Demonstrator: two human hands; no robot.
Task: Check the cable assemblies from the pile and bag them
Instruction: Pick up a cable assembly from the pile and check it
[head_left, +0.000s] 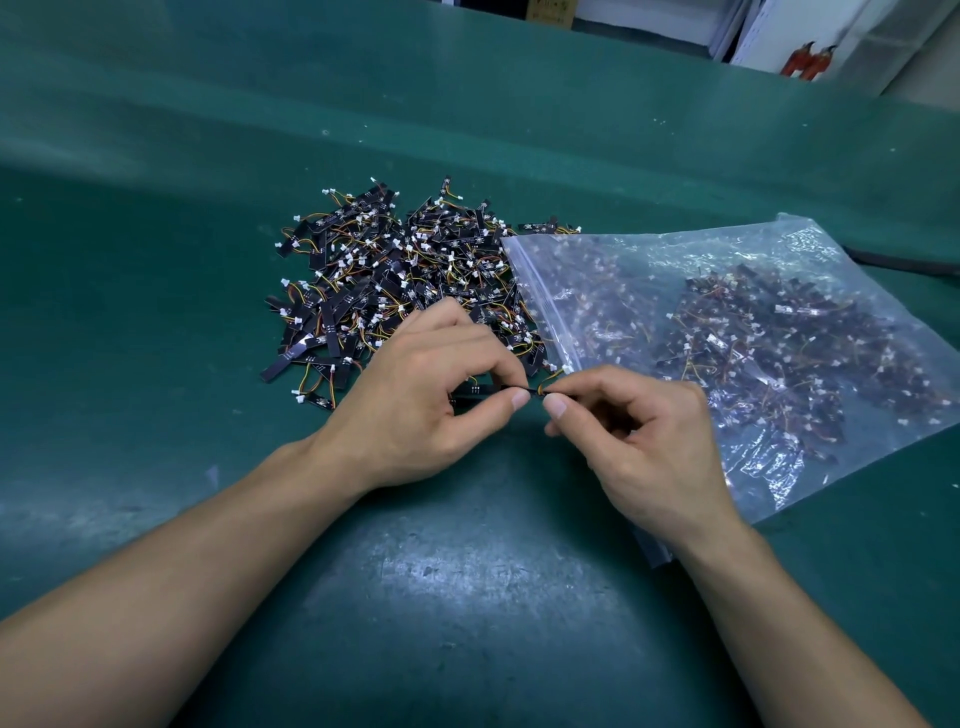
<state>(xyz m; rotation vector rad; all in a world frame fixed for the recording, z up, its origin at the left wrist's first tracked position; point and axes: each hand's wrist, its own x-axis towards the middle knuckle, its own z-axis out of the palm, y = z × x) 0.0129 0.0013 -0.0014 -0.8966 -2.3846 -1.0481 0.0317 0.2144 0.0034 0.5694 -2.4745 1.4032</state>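
Inspection is the step in hand, judging by the grip. The left hand (426, 400) pinches the black strip end of one cable assembly (480, 391) between thumb and curled fingers. The right hand (644, 436) pinches the wire end of the same piece between thumb and forefinger. The two thumb tips nearly meet, and the short orange and yellow leads show just above the right thumb. The piece is held off the green mat (467, 597).

Beyond the left fingers lies the pile of unchecked assemblies (405, 280), its near edge just past the knuckles. Just past the right fingertips lies the zip edge of the clear zip-lock bag (535, 296), which spreads away to the outer side of the right hand and already holds many assemblies.

If the piece passes, the next move calls for the right hand to carry it the short way to the bag mouth while the left frees itself for the pile. Whether the zip stands open cannot be told; it may need lifting first.
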